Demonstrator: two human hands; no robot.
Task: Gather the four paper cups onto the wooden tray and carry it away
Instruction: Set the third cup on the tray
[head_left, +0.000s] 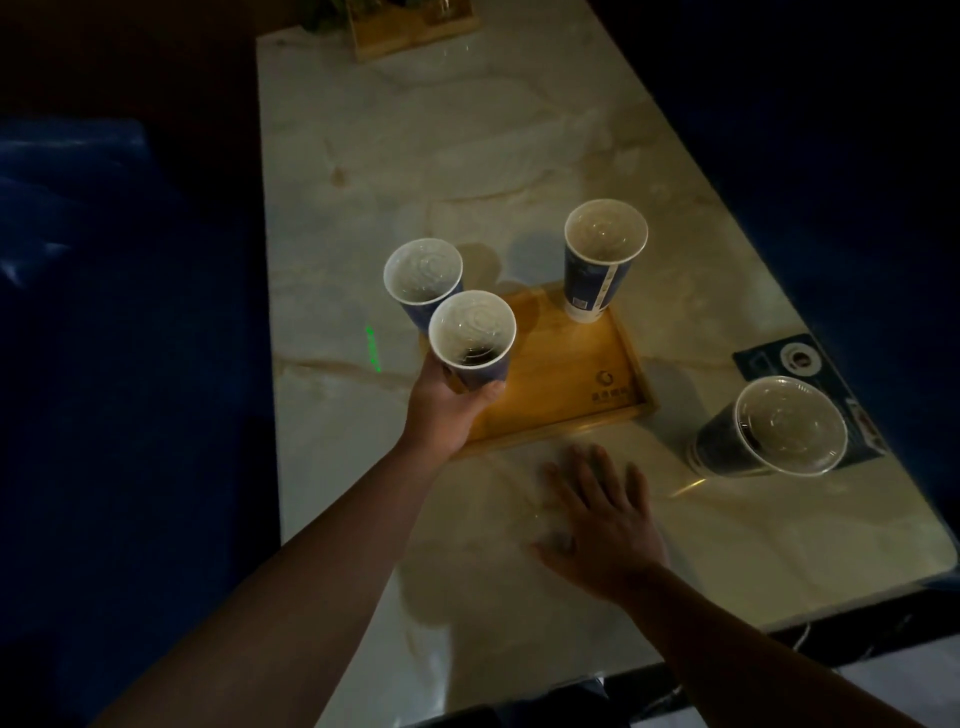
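Observation:
A wooden tray (566, 379) lies mid-table. One blue paper cup (597, 265) stands upright on its far right corner. My left hand (441, 410) grips a second blue cup (472, 338) by its base, held over the tray's left edge. A third cup (423, 275) stands just behind it, left of the tray; whether it rests on the tray or the table I cannot tell. The fourth cup (774, 431), with a clear lid, stands on the table right of the tray. My right hand (597, 514) lies flat on the table, fingers spread, in front of the tray.
The marble table (415, 156) is long and narrow, its edges at left and right. A dark card or coaster (779, 358) lies at the right edge. Another wooden holder (410, 31) with a plant stands at the far end. Blue seats flank the table.

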